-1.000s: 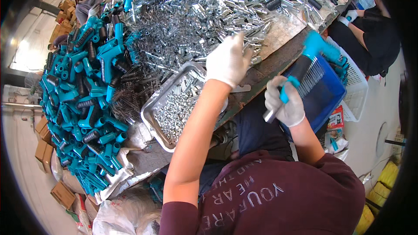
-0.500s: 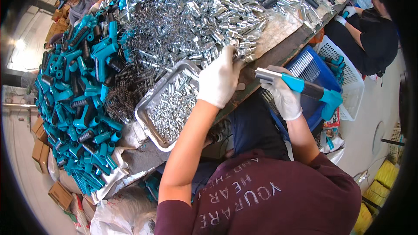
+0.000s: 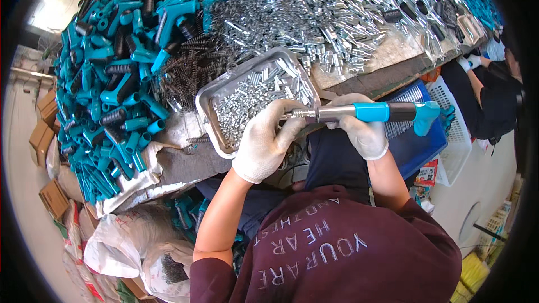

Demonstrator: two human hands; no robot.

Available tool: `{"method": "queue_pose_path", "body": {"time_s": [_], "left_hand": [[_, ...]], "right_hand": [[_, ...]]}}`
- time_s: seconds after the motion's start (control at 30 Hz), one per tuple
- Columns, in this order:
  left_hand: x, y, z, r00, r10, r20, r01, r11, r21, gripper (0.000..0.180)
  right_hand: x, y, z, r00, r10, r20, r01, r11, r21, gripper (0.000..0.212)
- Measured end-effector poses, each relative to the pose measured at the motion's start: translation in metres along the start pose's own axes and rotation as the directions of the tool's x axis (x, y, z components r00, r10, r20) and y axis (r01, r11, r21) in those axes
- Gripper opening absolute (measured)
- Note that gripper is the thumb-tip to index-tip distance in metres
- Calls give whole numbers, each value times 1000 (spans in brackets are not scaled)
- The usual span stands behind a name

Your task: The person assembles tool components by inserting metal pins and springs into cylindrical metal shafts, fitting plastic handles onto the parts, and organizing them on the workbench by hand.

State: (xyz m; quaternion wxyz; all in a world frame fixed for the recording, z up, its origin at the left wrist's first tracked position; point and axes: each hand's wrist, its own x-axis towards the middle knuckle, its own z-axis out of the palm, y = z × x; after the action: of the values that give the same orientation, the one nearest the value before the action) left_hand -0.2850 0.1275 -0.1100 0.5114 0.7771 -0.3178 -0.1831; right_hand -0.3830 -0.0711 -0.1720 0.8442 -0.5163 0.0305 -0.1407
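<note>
Both hands wear white gloves. My right hand (image 3: 364, 132) is closed around the steel barrel of a teal and black tool (image 3: 373, 112) with a pistol-shaped grip. The tool lies level, its bent teal end pointing right. My left hand (image 3: 264, 143) pinches a small ridged metal fitting (image 3: 301, 113) at the barrel's open end; whether the fitting sits inside the barrel cannot be made out. Just beyond the left hand, a metal tray (image 3: 203, 113) holds many small silver pins and sleeves.
Teal pistol-shaped housings (image 3: 112, 78) are heaped on the left of the bench. Dark springs (image 3: 188, 67) and loose silver metal parts (image 3: 337, 22) spread behind the tray. A blue bin (image 3: 418, 148) and a white basket (image 3: 459, 148) stand at right. Another person (image 3: 494, 95) sits beyond them.
My left hand has come back from the metal heap to the barrel's end with a fitting. The tool has swung level. The view has shifted, so the bench sits farther right and higher.
</note>
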Motion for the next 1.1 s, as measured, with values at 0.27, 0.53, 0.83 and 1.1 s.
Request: {"method": "queue_pose_path", "body": {"time_s": [0.27,0.53,0.83,1.1], "left_hand": [[-20,8,-25,982,-186,-8,187,982,33,27],[-47,9,-37,999,24,-41,-19,993,120,22],[-55,14,-52,884,-435,173,454,886,-90,23],[-62,-2,-47,968,-235,92,243,967,-83,49]], "right_hand": [[-9,19,31,1000,10,10,-10,999,42,37],[-18,20,53,979,203,29,-204,955,214,39],[-21,26,61,974,217,61,-224,957,185,39],[-22,26,68,963,270,14,-267,940,211,37]]}}
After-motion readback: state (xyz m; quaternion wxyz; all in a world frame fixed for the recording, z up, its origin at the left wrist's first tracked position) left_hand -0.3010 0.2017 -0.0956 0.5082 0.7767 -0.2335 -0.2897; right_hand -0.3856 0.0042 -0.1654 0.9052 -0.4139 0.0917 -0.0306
